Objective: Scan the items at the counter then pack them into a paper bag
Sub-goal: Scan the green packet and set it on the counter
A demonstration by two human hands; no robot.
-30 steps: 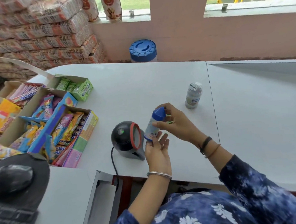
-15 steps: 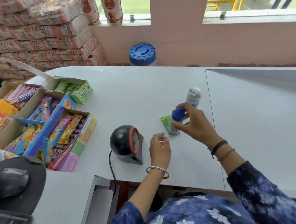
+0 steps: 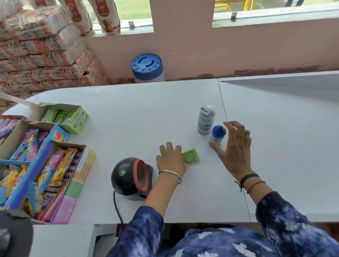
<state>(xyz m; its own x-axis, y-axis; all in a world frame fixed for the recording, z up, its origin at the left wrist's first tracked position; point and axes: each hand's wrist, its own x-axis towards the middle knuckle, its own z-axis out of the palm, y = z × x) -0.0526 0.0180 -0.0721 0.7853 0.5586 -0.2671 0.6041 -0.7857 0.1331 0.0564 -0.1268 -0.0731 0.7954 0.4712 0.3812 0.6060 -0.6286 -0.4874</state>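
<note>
A small white bottle with a blue cap (image 3: pixel 217 135) stands upright on the white counter (image 3: pixel 142 114). My right hand (image 3: pixel 236 149) hovers just right of it, fingers spread, with the thumb near the bottle's base. Behind it stands a taller white bottle with a pale cap (image 3: pixel 205 120). A flat green packet (image 3: pixel 191 156) lies on the counter. My left hand (image 3: pixel 170 159) rests palm down over the packet's left end, fingers apart. The black barcode scanner with a red ring (image 3: pixel 132 177) sits just left of that hand. No paper bag is in view.
Open cardboard boxes of sweets and gum (image 3: pixel 42 160) fill the counter's left side. A blue-lidded jar (image 3: pixel 147 68) stands behind the counter's far edge. Stacked sacks (image 3: pixel 30 48) line the back left wall. A mouse on a dark pad (image 3: pixel 0 240) sits at the lower left.
My right hand carried the blue-capped bottle from the scanner to the right, stood it beside the taller bottle and let go. My left hand moved forward onto the green packet.
</note>
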